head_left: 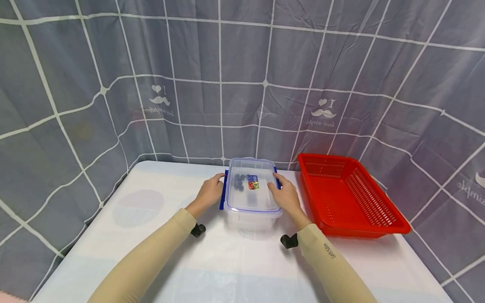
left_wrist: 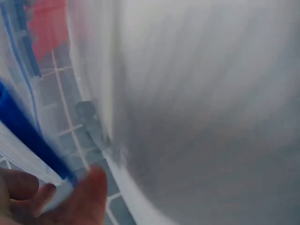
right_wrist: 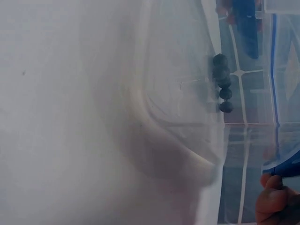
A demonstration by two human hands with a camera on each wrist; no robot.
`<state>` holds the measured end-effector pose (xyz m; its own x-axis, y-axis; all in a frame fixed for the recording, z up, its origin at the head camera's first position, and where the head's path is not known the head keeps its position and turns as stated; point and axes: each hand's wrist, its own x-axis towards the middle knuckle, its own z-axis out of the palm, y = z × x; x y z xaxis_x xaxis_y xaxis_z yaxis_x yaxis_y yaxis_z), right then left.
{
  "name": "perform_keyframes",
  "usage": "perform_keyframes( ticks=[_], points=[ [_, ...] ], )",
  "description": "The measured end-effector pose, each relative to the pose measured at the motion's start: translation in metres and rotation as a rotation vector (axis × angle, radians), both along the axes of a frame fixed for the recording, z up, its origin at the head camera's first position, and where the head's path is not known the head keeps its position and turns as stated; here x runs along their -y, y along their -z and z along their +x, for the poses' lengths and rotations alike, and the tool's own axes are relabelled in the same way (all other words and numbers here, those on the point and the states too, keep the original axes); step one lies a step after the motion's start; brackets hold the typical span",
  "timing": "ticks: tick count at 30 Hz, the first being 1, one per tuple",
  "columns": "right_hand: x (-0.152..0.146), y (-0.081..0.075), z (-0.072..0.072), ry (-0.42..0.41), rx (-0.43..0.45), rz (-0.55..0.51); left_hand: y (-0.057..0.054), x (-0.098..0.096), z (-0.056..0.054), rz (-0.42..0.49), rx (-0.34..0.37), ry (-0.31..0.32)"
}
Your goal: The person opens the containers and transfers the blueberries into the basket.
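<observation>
A clear plastic food container point(head_left: 251, 219) with a blue-edged lid point(head_left: 242, 202) stands mid-table at the back. Dark round fruits point(right_wrist: 224, 82), several of them, show through it. My left hand point(head_left: 210, 191) is at its left side, where a blue latch point(head_left: 223, 191) sticks outward; in the left wrist view that latch runs down to the thumb and curled fingers. On the opposite side my right hand point(head_left: 285, 193) holds the edge, thumb over the lid and fingers at the right blue latch point(head_left: 278, 179). A colourful label point(head_left: 253, 182) marks the lid.
To the right stands a red plastic basket point(head_left: 329, 202) with slotted walls, close beside my right forearm. A grey curtain point(head_left: 242, 101) with white grid lines hangs behind and around the white-covered table point(head_left: 219, 269).
</observation>
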<state>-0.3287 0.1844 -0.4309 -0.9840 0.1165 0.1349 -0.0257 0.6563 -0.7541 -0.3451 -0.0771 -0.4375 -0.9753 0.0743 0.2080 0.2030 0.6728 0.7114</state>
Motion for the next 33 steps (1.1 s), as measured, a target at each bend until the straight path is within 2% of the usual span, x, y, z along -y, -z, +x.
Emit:
perform_keyframes(
  ticks=[3, 6, 9, 15, 22, 27, 33],
  points=[
    [0.001, 0.0, 0.0, 0.003, 0.006, -0.01, -0.009, -0.005, 0.002, -0.016, -0.012, -0.028],
    [-0.001, -0.001, 0.0, 0.014, 0.003, -0.025, -0.018, -0.013, 0.004, -0.028, -0.015, -0.01],
    [-0.001, -0.001, 0.0, 0.008, -0.006, -0.032, -0.022, -0.021, 0.006, -0.053, 0.003, 0.016],
    [0.0, 0.002, -0.001, -0.008, 0.0, -0.025, -0.018, -0.027, 0.009, -0.123, 0.032, 0.003],
    [-0.003, 0.002, -0.001, 0.006, -0.084, 0.023, -0.016, -0.027, 0.01, -0.104, 0.015, -0.002],
    [-0.004, 0.002, 0.001, -0.022, -0.093, -0.021, -0.017, -0.027, 0.012, -0.102, 0.02, -0.015],
    [-0.005, 0.002, 0.001, -0.012, -0.079, -0.09, -0.017, -0.027, 0.012, -0.106, 0.026, -0.015]
  ],
)
